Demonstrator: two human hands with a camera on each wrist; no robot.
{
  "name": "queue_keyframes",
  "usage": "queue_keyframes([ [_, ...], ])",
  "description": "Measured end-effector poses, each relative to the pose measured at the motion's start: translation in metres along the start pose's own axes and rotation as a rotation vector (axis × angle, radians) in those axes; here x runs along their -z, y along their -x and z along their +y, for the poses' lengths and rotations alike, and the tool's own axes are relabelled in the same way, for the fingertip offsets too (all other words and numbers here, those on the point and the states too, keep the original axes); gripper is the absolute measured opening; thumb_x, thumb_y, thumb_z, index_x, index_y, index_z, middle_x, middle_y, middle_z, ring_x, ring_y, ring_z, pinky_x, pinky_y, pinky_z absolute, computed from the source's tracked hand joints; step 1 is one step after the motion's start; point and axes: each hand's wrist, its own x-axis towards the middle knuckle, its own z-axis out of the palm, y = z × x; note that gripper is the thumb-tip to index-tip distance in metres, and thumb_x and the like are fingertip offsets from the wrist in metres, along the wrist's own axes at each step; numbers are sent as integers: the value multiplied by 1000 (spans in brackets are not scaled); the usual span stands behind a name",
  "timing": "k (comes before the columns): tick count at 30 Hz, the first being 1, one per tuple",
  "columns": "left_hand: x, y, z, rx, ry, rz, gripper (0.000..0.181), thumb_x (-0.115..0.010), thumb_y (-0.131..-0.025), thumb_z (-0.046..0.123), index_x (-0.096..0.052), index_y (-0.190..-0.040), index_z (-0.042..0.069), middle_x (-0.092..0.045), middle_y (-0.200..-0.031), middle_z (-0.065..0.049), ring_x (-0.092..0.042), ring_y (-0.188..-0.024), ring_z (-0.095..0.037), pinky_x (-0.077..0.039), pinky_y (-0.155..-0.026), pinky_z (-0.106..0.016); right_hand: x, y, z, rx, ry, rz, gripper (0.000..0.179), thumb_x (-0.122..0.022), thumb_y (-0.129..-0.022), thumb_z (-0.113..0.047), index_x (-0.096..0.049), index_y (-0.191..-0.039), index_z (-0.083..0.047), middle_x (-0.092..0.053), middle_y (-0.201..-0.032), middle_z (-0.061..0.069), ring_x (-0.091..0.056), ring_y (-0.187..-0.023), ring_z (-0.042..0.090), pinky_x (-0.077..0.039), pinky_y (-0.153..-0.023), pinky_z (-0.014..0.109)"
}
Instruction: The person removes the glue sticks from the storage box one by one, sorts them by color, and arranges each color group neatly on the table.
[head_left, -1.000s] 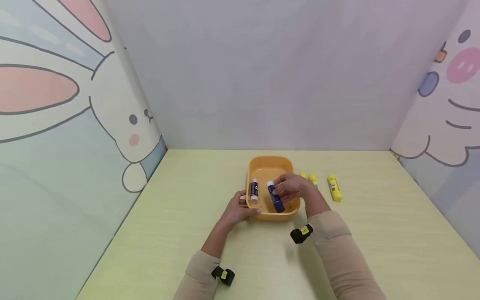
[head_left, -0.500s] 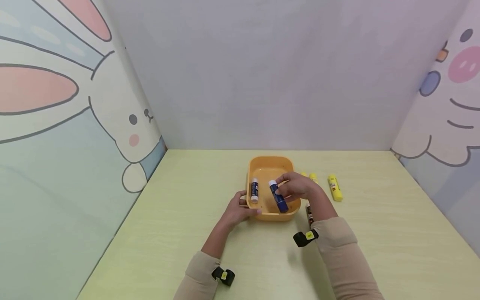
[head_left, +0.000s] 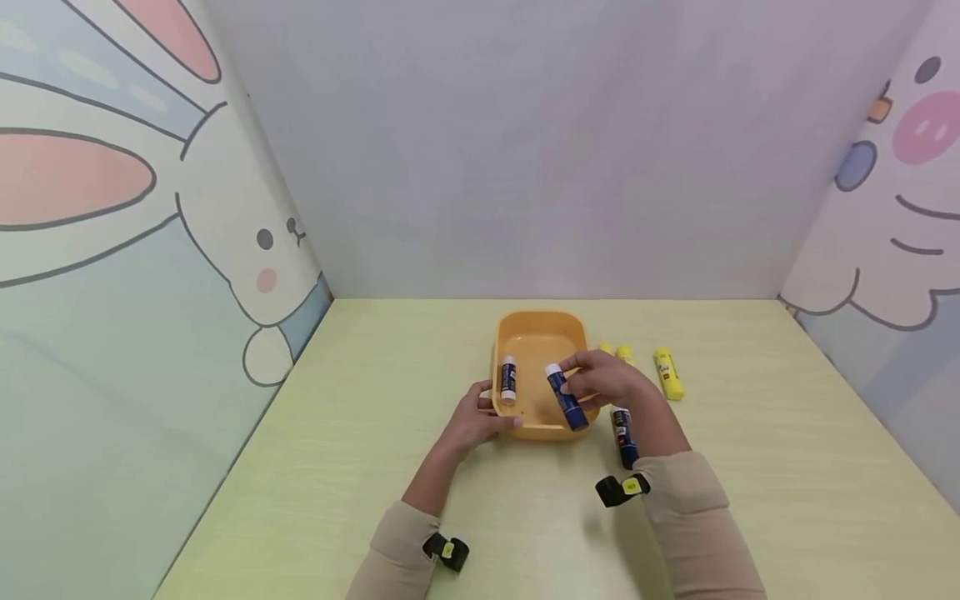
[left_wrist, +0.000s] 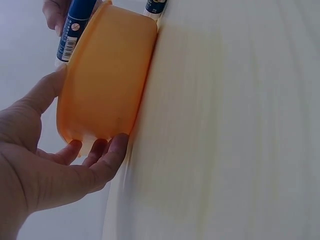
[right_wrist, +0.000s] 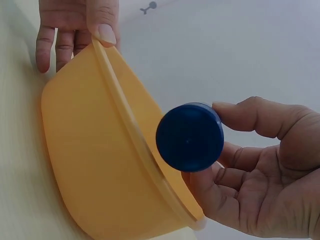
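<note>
An orange plastic bin [head_left: 540, 432] sits on the table. My left hand [head_left: 471, 423] grips its near left corner, thumb at the rim and fingers against the outer wall, as the left wrist view shows. My right hand [head_left: 603, 379] pinches a blue glue stick [head_left: 568, 402] with a white end, tilted over the bin's right side. In the right wrist view its round blue end [right_wrist: 190, 137] faces the camera, between thumb and fingers. A second blue glue stick [head_left: 508, 382] with white ends lies inside the bin along the left wall.
Another dark blue glue stick [head_left: 624, 437] lies on the table just right of the bin, partly behind the right wrist. A yellow glue stick [head_left: 668, 373] lies further right. More yellow ones [head_left: 626, 355] show partly behind the right hand. Walls enclose the table's back and sides.
My right hand has moved right and slightly toward me with the blue glue stick, from the bin's middle to its right side. The left hand and bin stay put.
</note>
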Motion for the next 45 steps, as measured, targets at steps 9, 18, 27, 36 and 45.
queue_keyframes([
  [9,0,-3,-1,18,-40,8,83,-81,-73,15,-32,-141,9,-52,-110,-18,-60,-87,-24,-51,-70,-38,11,14,9,41,14,-4,47,-61,-85,-6,-43,-127,6,-55,-107,20,-58,-84,27,-51,-71,41],
  [18,0,-2,1,-21,-33,28,95,-83,-71,16,-24,-146,21,-50,-109,-19,-59,-86,-24,-51,-69,-39,21,22,16,82,-29,-34,51,-59,-87,-5,-36,-130,10,-54,-109,22,-61,-87,28,-50,-76,45],
  [27,1,-3,1,-64,-94,34,95,-84,-68,17,-28,-145,17,-50,-112,-15,-56,-95,-26,-48,-76,-38,29,31,21,61,0,13,51,-58,-87,-7,-36,-131,9,-55,-106,19,-59,-84,23,-50,-74,42],
  [36,-1,-6,3,-98,-135,45,93,-84,-68,15,-30,-144,10,-43,-133,-12,-46,-118,-29,-43,-90,-42,41,35,30,41,-16,24,51,-59,-86,-5,-36,-130,10,-56,-101,16,-57,-80,21,-50,-70,39],
  [45,-1,-3,3,-129,-108,34,95,-83,-68,12,-27,-144,6,-39,-138,-17,-41,-123,-32,-41,-92,-42,51,42,39,-1,-51,48,55,-59,-86,-6,-34,-132,10,-55,-104,17,-59,-84,21,-50,-76,43],
])
